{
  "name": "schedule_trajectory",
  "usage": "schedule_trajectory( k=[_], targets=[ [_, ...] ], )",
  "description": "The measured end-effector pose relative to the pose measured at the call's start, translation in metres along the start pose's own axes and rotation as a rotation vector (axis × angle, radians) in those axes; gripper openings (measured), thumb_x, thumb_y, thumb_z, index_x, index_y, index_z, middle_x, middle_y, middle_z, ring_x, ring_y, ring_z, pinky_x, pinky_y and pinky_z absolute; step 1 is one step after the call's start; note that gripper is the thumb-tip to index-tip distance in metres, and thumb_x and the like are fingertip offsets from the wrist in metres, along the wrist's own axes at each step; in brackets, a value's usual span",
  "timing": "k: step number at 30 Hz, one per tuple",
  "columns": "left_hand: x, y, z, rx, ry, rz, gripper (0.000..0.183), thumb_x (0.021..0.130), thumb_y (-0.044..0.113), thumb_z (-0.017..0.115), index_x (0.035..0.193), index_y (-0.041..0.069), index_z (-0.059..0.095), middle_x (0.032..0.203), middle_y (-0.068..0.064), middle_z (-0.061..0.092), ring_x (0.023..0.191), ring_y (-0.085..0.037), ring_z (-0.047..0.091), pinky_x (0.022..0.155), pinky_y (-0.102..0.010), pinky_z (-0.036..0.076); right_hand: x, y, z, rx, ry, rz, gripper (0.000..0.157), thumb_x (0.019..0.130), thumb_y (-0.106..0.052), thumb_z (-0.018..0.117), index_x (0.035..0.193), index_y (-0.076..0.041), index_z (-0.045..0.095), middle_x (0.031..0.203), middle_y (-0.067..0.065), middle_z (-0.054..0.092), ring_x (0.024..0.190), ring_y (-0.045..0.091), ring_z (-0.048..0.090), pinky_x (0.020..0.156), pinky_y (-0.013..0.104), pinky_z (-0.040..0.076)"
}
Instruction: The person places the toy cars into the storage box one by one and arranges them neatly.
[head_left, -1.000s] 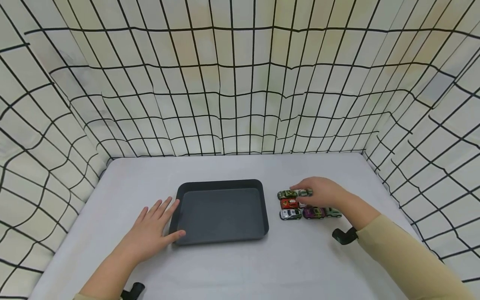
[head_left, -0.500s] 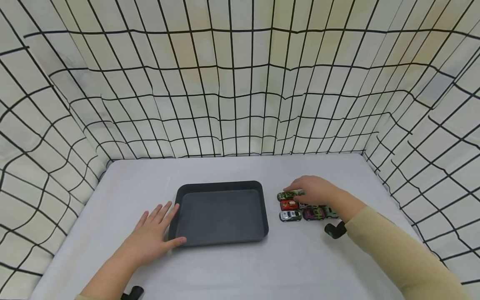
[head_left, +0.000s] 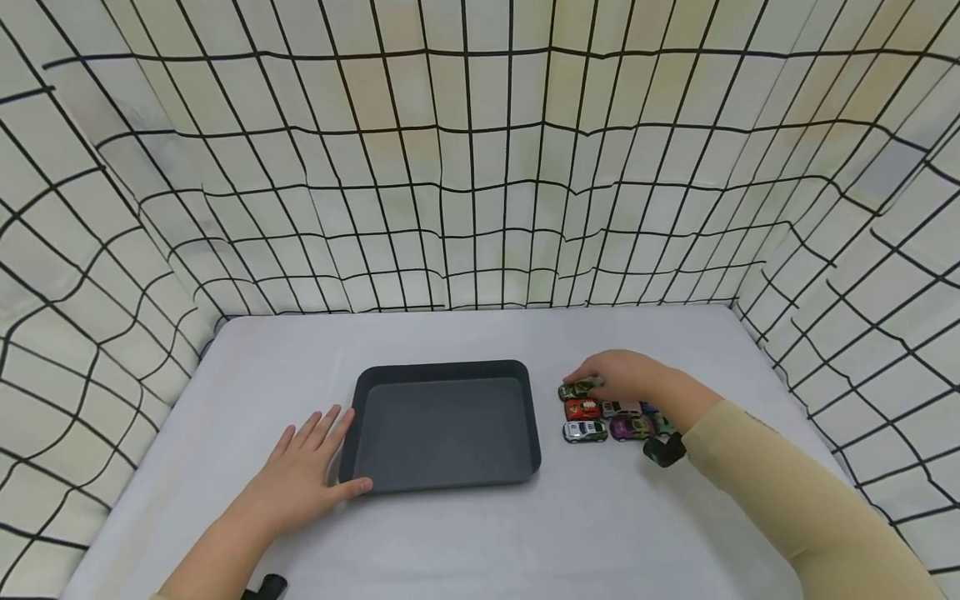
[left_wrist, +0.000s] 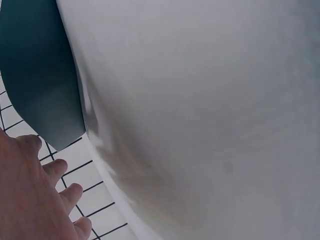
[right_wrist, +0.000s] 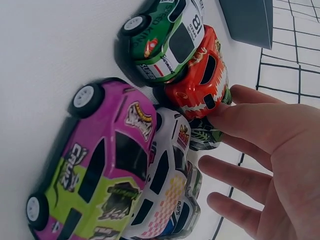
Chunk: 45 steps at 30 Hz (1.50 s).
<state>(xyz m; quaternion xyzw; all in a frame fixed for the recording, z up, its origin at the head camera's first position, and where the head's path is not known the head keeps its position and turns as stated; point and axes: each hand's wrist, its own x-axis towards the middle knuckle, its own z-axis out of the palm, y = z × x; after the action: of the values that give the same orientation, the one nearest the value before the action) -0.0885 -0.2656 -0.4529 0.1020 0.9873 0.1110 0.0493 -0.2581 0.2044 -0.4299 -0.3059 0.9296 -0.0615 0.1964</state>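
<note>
My left hand lies with spread, straight fingers at the left rim of a dark grey tray. In the left wrist view its fingers show beside the tray's wall. Right of the tray, my right hand pinches a green-and-black toy car between thumb and fingers at the back left of a group of toy cars. A red toy car sits right beside it, by the thumb. The other fingers are loosely extended, and the hand hides part of the back row.
Also in the group stand a white-and-green toy car, a purple-and-lime toy car and a white checkered toy car. A white cloth covers the table. Black netting rises around the back and sides.
My right hand has moved left along the back row, from beside a pale car onto the green-and-black toy car. The left hand stays at the tray's rim.
</note>
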Motion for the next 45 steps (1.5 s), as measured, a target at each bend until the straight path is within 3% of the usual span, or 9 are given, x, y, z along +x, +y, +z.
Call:
schedule_trajectory(
  k=[11, 31, 45],
  targets=[
    [-0.001, 0.004, -0.004, -0.005, -0.017, -0.006, 0.112, 0.079, 0.078, 0.058, 0.157, 0.006, 0.024, 0.161, -0.022, 0.022, 0.146, -0.046, 0.017, 0.115, -0.066, 0.009, 0.002, 0.000, 0.000, 0.030, -0.031, 0.047, 0.041, 0.096, -0.017, 0.066, 0.133, -0.033, 0.065, 0.134, 0.001, 0.062, 0.125, 0.025, 0.056, 0.104, 0.049, 0.046],
    [-0.001, 0.001, -0.003, 0.004, -0.015, -0.012, 0.112, 0.079, 0.080, 0.055, 0.158, 0.007, 0.024, 0.161, -0.021, 0.022, 0.146, -0.046, 0.018, 0.115, -0.066, 0.009, 0.003, 0.007, -0.002, 0.097, 0.017, 0.023, 0.039, 0.094, -0.014, 0.068, 0.131, -0.025, 0.067, 0.133, 0.005, 0.063, 0.119, 0.030, 0.059, 0.101, 0.050, 0.048],
    [0.001, 0.002, -0.002, 0.014, -0.020, -0.017, 0.115, 0.077, 0.083, 0.053, 0.158, 0.007, 0.024, 0.160, -0.023, 0.023, 0.145, -0.047, 0.019, 0.115, -0.066, 0.010, -0.005, 0.016, -0.014, 0.334, 0.036, 0.042, 0.039, 0.091, -0.020, 0.072, 0.130, -0.025, 0.068, 0.126, 0.002, 0.063, 0.105, 0.021, 0.058, 0.087, 0.043, 0.052]
  ],
)
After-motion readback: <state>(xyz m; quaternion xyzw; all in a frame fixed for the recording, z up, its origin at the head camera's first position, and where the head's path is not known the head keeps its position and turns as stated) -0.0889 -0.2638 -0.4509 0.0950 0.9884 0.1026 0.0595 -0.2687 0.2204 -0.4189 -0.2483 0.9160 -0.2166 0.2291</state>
